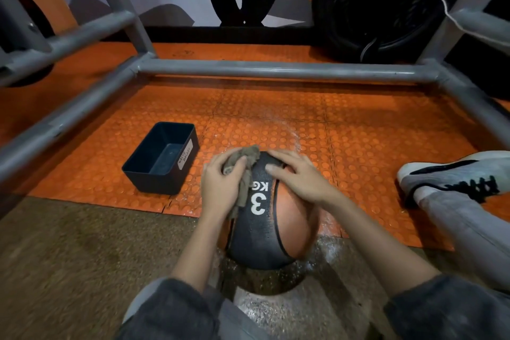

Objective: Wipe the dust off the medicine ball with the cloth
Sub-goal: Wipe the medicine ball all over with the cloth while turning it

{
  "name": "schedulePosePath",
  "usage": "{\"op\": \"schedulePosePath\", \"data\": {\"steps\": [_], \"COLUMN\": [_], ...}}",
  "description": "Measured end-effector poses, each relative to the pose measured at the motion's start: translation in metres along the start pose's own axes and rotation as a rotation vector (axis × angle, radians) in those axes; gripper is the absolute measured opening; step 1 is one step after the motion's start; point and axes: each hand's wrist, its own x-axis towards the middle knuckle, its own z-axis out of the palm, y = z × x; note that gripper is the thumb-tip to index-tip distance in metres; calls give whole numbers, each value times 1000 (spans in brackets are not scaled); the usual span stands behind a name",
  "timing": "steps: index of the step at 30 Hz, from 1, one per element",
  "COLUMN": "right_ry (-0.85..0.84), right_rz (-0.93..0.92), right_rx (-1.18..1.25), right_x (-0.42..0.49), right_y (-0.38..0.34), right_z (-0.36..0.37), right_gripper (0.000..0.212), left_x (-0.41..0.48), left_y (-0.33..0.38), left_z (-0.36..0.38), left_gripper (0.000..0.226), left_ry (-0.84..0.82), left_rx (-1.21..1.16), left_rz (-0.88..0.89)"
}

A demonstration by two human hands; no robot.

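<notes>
An orange and black medicine ball [278,226], marked "3 KG" in white, sits on the floor right in front of me. My left hand [220,185] grips a crumpled olive-brown cloth [244,165] and holds it against the ball's upper left side. A tail of the cloth hangs down past the "KG" mark. My right hand [298,176] lies flat on the top right of the ball with its fingers spread. White dust specks lie on the floor around the ball.
A dark rectangular bin [162,159] labelled "waste basket" stands to the left on the orange studded mat [358,146]. A grey metal tube frame [276,69] crosses behind and runs down both sides. My shoe [452,174] and leg are at the right. A big black tyre [372,5] leans on the back wall.
</notes>
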Motion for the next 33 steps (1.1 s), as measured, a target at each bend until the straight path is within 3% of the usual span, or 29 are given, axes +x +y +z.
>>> {"op": "schedulePosePath", "data": {"steps": [3,5,8,13,16,19,22,25,27,29,31,33], "right_ry": [-236,-195,-81,-91,-119,-101,-88,-59,-57,-76,-86,-108], "right_rz": [-51,-68,-56,-24,-54,-75,-88,-90,-85,-75,-71,-79], "right_rx": [-169,-252,-233,-185,-191,-221,-217,-197,-182,-154,-113,-99], "right_x": [-21,-27,-25,-10,-5,-9,-14,-16,-14,-10,-7,-4], "right_y": [5,1,-2,2,-1,-3,-4,-3,-1,1,4,6], "right_z": [-5,8,21,11,9,13,19,19,15,11,5,2], "right_gripper": [122,135,136,132,126,127,128,129,130,129,122,115], "left_x": [23,34,35,-15,-29,1,44,50,34,9,-23,-44], "left_y": [-5,-6,-7,-12,-10,-1,12,10,9,6,5,2], "left_z": [-5,-5,-6,-18,-20,-17,-10,-2,-2,-4,-5,-5], "left_gripper": [18,23,20,22,25,24,18,21,23,24,27,28], "left_ry": [-76,-111,-134,-136,-141,-198,-277,-246,-196,-141,-148,-154], "left_rx": [-90,-70,-47,73,139,54,25,50,22,114,160,164], "left_rz": [-133,-208,-174,339,433,277,-104,-194,-101,116,320,415]}}
